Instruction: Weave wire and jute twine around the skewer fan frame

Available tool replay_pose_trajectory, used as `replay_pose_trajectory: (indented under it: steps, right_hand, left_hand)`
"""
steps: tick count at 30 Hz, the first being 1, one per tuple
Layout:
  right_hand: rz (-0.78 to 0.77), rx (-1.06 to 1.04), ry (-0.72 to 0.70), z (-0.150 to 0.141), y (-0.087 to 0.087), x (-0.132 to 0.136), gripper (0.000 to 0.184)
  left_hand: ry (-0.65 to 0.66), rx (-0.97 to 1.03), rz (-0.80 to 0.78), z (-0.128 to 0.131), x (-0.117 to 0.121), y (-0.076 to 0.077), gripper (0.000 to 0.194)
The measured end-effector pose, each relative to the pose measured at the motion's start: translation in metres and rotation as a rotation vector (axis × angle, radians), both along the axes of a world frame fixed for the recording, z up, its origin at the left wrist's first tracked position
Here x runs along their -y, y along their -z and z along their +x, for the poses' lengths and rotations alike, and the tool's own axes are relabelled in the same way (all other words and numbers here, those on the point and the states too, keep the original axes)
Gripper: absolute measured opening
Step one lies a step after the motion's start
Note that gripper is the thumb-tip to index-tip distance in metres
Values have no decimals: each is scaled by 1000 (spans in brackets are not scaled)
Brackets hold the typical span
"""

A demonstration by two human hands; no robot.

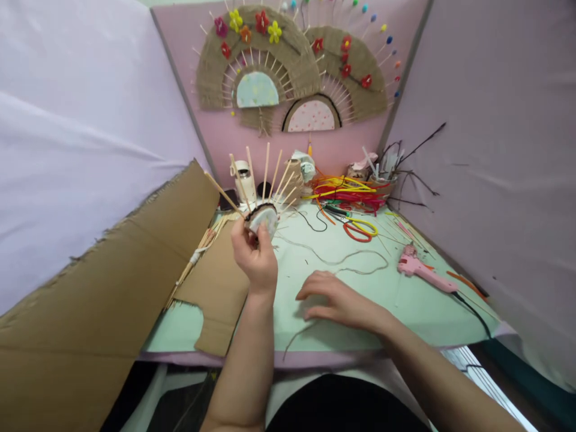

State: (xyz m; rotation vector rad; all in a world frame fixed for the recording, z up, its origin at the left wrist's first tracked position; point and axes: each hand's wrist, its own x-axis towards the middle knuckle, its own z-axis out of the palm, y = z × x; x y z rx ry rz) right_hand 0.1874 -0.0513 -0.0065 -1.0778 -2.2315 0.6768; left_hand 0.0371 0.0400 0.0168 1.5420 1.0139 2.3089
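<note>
While your right hand hovers over the near part of the table, its thumb and fingers stand slightly apart with nothing visible between them. A strand of twine runs beneath it; contact cannot be confirmed. To your left, a large cardboard sheet stands at a slant, with a notched cardboard piece lying beside it.

Your left hand pinches the patterned half-disc, raised above the table near its middle, thumb on the face. Progress on this piece: dark trim edges the curve, and several sticks fan outward from it. Judged against the hung samples, the band across the sticks and the flowers remain to be added.

To the right, the pink glue gun lies apart from both hands. Further back lie the scissors, then coloured pipe cleaners.

At the rear, the pot holds pale sticks and appears to hold dark twigs. The white bottle stands upright; its contents are hidden. On the back panel hang two fans, each with a brown band and flowers.
</note>
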Motion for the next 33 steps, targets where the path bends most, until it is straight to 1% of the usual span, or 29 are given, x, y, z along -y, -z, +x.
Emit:
replay_pose_trajectory:
  steps: [1, 2, 4, 8, 10, 11, 13, 15, 17, 19, 21, 22, 23, 24, 25, 28, 30, 31, 33]
  right_hand:
    - [-27, 59, -94, -5, 1, 6, 28]
    - [-41, 105, -157, -10, 3, 10, 30]
    - [-57, 159, -210, -20, 8, 15, 28]
    - [-29, 167, -214, -36, 25, 14, 8]
    - [-13, 120, -206, -38, 29, 12, 9]
    - [-20, 80, -187, -36, 28, 11, 11]
    - [-51, -44, -81, -26, 20, 7, 12]
    - [-46, -209, 119, -9, 4, 3, 12]
    - [45, -365, 347, 11, -17, -1, 10]
    - [177, -470, 513, 28, -38, -3, 9]
    - [296, -519, 604, 37, -55, -2, 7]
    - [341, -528, 623, 38, -61, -1, 7]
    - [381, -527, 631, 37, -65, 1, 12]
    - [418, -515, 631, 34, -68, 2, 16]
    - [456, -488, 627, 32, -70, 3, 19]
    - [580, -352, 620, 30, -69, 3, 12]
    - [628, -293, 660, 41, -67, 0, 11]
    - [632, -283, 705, 50, -66, -2, 11]
    - [612, -305, 839, 75, -65, -6, 11]
  left_hand:
    - [-4, -10, -23, -1, -1, 0, 35]
    - [1, -20, -50, -2, -2, 1, 36]
    - [18, -39, -94, -3, -3, 2, 37]
    - [46, -53, -109, -2, -3, 3, 37]
    - [61, -44, -114, -2, -2, 3, 38]
    - [69, -39, -123, -2, -2, 2, 38]
    - [86, -40, -152, -1, 1, 1, 38]
    - [109, -57, -180, -1, 4, -2, 38]
    - [157, -98, -203, -2, 11, -8, 37]
    - [234, -158, -238, -5, 20, -18, 35]
    - [339, -244, -297, -9, 30, -29, 34]
    - [401, -288, -336, -11, 36, -34, 32]
    - [479, -348, -390, -13, 40, -39, 28]
    - [550, -398, -447, -14, 44, -43, 25]
    - [594, -440, -492, -15, 47, -45, 22]
    - [642, -487, -594, -17, 51, -45, 23]
    - [658, -451, -655, -23, 49, -42, 26]
    - [658, -412, -677, -28, 48, -40, 28]
    - [640, -299, -696, -40, 46, -38, 30]
